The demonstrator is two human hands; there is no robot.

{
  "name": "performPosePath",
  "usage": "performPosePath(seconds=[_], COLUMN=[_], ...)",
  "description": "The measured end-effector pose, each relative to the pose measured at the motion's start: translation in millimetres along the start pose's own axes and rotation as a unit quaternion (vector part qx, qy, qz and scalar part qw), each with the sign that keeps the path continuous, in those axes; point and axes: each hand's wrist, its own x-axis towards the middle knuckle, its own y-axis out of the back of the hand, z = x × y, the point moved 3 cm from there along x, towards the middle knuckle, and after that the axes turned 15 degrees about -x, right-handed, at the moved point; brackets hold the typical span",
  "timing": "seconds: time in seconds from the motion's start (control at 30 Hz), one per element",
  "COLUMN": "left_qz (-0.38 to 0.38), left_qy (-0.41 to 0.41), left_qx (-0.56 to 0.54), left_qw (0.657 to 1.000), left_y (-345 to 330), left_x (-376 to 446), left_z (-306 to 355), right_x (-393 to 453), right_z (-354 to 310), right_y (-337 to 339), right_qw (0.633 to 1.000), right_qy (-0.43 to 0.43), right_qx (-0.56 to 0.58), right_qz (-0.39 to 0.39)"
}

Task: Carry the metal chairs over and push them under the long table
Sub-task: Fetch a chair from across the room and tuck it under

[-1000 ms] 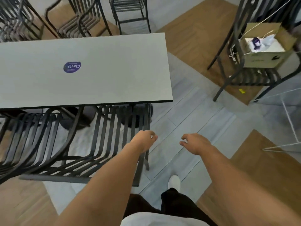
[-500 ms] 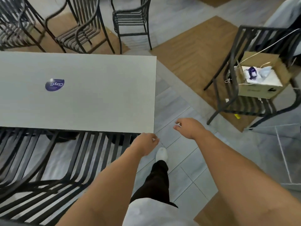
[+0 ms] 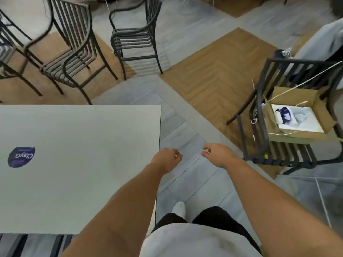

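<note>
Both hands are free: the left hand (image 3: 165, 158) hangs loosely curled over the bench's (image 3: 79, 164) right edge, and the right hand (image 3: 218, 154) is relaxed beside it over the floor, gripping nothing. This looks like the walk between chairs, one seat's slats (image 3: 33, 244) showing under the bench's near edge at 7 o'clock. Next comes choosing and gripping another: a metal armchair (image 3: 135, 37) stands free at 12 o'clock, another chair (image 3: 72, 52) at 11. The chair (image 3: 278, 158) at 3 o'clock carries an open cardboard box (image 3: 295, 115). The floor mixes grey tile with wood herringbone.
</note>
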Motion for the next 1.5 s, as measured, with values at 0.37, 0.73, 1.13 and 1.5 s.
performPosePath(seconds=[0.37, 0.73, 1.13, 1.5], left_qz=[0.052, 0.101, 0.119, 0.089], left_qy=[0.011, 0.129, 0.156, 0.114], left_qx=[-0.012, -0.079, -0.109, -0.093], left_qw=[0.998, 0.983, 0.975, 0.985], left_y=[100, 172, 304, 477], left_x=[210, 336, 526, 733], left_z=[98, 130, 117, 152], right_x=[202, 394, 600, 754], right_z=[60, 56, 6, -23], right_y=[111, 267, 448, 541], right_qw=[0.999, 0.994, 0.989, 0.998], right_qy=[0.017, 0.105, 0.134, 0.058], right_qx=[0.022, 0.002, -0.048, 0.002], right_qz=[-0.015, -0.040, 0.031, -0.020])
